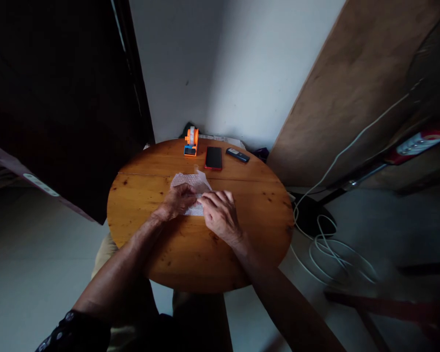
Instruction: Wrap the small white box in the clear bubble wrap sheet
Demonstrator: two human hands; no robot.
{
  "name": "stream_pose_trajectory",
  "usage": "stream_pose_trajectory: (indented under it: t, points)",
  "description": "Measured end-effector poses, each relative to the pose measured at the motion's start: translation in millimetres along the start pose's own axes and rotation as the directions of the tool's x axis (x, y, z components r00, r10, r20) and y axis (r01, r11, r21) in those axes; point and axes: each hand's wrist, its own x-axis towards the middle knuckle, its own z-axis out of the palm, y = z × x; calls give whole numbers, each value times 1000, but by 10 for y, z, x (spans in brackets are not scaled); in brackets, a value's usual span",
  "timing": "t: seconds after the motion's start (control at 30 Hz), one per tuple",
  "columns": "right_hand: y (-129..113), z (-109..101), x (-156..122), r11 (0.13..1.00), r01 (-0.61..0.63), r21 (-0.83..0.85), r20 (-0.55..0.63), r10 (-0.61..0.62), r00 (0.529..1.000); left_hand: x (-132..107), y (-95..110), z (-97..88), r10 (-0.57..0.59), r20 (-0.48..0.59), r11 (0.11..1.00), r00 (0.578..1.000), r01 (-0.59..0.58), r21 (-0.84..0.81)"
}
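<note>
A translucent sheet of bubble wrap lies on the round wooden table in front of me. My left hand is on its left part, fingers bent and pinched at the wrap. From the right, my right hand meets it with curled fingers, its fingertips close to the left ones at the middle of the sheet. Both hands appear closed on the bubble wrap. Whether anything lies inside it is hidden by my fingers. A small clear strip stands up at the sheet's far edge.
Toward the back of the table stand an orange tape dispenser, a phone with a red edge and a dark handheld device. A wall rises behind. On the right floor are a coiled white cable and a black round stand base.
</note>
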Motion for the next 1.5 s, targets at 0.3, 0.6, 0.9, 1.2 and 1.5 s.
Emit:
stream_pose_trajectory:
  t: [0.3, 0.6, 0.9, 1.2, 1.5]
  points:
    - [238, 163, -59, 976, -183, 117, 73, 176, 982, 29, -12, -45, -25, 94, 999, 995, 27, -19]
    - [184, 87, -32, 953, -202, 226, 108, 182, 977, 179, 39, -116, -6, 273, 993, 962, -27, 117]
    - [143, 53, -1, 964, -211, 159, 80, 200, 976, -102, 133, -203, -14, -19, 883, 1000, 22, 468]
    - [12, -47, 32, 997, 39, 62, 112, -46, 993, -324, 52, -388, 28, -237, 851, 971, 101, 515]
    - [-75, -63, 34, 994, 72, -78, 199, -55, 978, -363, 156, -487, -243, -332, 817, 911, 377, 437]
